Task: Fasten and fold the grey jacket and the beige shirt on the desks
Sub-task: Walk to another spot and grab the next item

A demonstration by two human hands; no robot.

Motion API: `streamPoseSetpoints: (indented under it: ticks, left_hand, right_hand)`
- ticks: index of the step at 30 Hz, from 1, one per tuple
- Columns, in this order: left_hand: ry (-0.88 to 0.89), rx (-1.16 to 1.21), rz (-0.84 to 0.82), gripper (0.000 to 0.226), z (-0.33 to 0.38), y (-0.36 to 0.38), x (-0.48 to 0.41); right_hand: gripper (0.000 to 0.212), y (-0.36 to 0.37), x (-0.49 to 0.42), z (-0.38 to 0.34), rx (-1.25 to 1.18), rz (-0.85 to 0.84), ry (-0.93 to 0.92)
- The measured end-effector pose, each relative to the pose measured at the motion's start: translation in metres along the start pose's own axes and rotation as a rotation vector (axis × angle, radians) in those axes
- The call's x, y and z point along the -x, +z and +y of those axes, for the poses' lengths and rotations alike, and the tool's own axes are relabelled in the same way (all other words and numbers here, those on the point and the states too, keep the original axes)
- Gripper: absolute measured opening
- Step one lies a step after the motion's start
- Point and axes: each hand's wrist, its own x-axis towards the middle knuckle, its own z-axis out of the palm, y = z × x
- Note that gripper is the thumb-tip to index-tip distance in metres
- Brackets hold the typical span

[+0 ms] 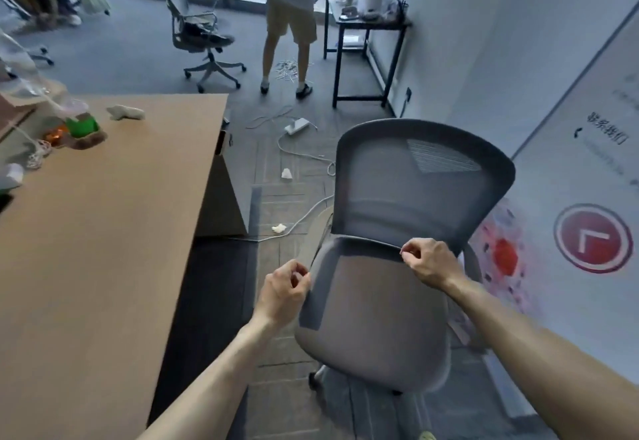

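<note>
I see both hands over the grey mesh-backed office chair (408, 180), each pinching with thumb and fingertips a thin edge of grey cloth. I take it for the grey jacket (373, 308) spread over the seat, though it blends with the cushion. My left hand (287, 287) nips its left edge and my right hand (428, 261) the far corner by the backrest, probably to lift it flat toward the long wooden desk (103, 232) on the left. No beige shirt shows.

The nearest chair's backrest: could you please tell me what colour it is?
The backrest is grey mesh with a darker grey frame, best seen in the head view.
</note>
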Motion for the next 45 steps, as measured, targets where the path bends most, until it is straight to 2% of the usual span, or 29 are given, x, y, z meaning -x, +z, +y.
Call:
streamPoseSetpoints:
  ticks: [5, 11, 14, 17, 19, 23, 26, 31, 36, 41, 45]
  left_hand:
    - [0.0, -0.016, -0.026, 0.014, 0.057, 0.081, -0.033]
    - [-0.084, -0.006, 0.077, 0.015, 0.14, 0.181, -0.091]
    - [-0.093, -0.029, 0.091, 0.014, 0.186, 0.224, -0.107]
    - [-0.138, -0.021, 0.123, 0.015, 0.22, 0.249, -0.111]
    - [-0.161, -0.009, 0.142, 0.017, 0.231, 0.259, -0.118]
    - [-0.189, 0.025, 0.152, 0.022, 0.248, 0.26, -0.145]
    - [-0.185, 0.038, 0.153, 0.023, 0.264, 0.259, -0.164]
    - [-0.154, 0.049, 0.096, 0.032, 0.286, 0.267, -0.204]
    - [-0.243, 0.123, 0.183, 0.052, 0.309, 0.288, -0.234]
    - [-0.411, 0.215, 0.34, 0.068, 0.33, 0.315, -0.253]
    - [-0.519, 0.235, 0.362, 0.082, 0.35, 0.349, -0.256]
  right_hand:
    - [0.013, -0.057, -0.039, 0.075, 0.038, 0.04, -0.034]
    - [0.018, -0.126, -0.115, 0.164, 0.037, 0.207, -0.198]
    - [0.033, -0.155, -0.146, 0.197, 0.011, 0.239, -0.197]
    - [0.052, -0.175, -0.179, 0.212, 0.112, 0.203, -0.158]
    - [0.062, -0.184, -0.201, 0.217, 0.155, 0.15, -0.131]
    - [0.069, -0.188, -0.236, 0.228, 0.185, -0.084, -0.109]
    - [0.063, -0.191, -0.244, 0.23, 0.127, -0.117, -0.126]
    - [0.039, -0.213, -0.268, 0.227, 0.286, -0.111, -0.19]
    - [0.038, -0.234, -0.294, 0.233, 0.405, -0.218, -0.37]
    - [0.026, -0.255, -0.31, 0.233, 0.48, -0.499, -0.617]
    - [0.018, -0.261, -0.304, 0.246, 0.461, -0.679, -0.809]
